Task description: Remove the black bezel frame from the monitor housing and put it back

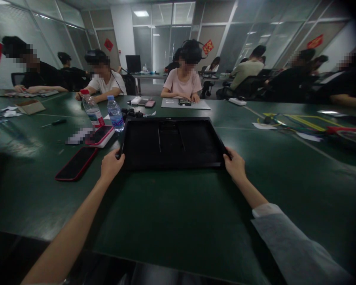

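A flat black tray-like panel [195, 138] lies on the dark green table [172, 213] in front of me, with two thin ridges across its middle. My left hand [110, 165] grips its near left corner, fingers curled round the edge. My right hand [235, 163] holds the near right corner the same way, a grey sleeve pushed up that forearm.
Left of the panel lie a red-edged phone [77, 163], a second phone on a white box [100, 135] and two water bottles [115, 113]. Coloured cables [314, 126] lie at the right. Several seated people work along the far side, one opposite at a grey mat [195, 104].
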The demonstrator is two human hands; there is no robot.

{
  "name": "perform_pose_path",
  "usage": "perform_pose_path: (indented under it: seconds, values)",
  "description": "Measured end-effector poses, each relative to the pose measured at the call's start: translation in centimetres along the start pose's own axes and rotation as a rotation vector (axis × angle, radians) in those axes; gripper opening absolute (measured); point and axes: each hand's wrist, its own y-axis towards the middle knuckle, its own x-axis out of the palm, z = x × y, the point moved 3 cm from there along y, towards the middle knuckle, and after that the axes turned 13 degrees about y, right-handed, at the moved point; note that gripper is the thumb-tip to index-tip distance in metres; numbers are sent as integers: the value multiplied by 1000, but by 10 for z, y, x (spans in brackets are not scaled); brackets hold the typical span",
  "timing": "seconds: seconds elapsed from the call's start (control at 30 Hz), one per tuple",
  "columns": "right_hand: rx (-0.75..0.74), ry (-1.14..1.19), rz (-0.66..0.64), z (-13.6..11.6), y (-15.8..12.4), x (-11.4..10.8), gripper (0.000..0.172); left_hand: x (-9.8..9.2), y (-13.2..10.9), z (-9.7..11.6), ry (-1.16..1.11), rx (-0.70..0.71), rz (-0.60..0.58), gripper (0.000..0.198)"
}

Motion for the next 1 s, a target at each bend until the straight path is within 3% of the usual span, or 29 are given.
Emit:
perform_pose_path:
  seconds: [0.4,0.73,1.0]
  values:
    - [-4,94,-30,5,1,2,51,28,24,-27,-305,-115,-39,57]
    - [72,270,-31,8,-1,5,56,2,19,-25,-164,-201,-33,60]
    - [80,227,-63,4,1,8,61,-1,12,-18,35,-177,-67,64]
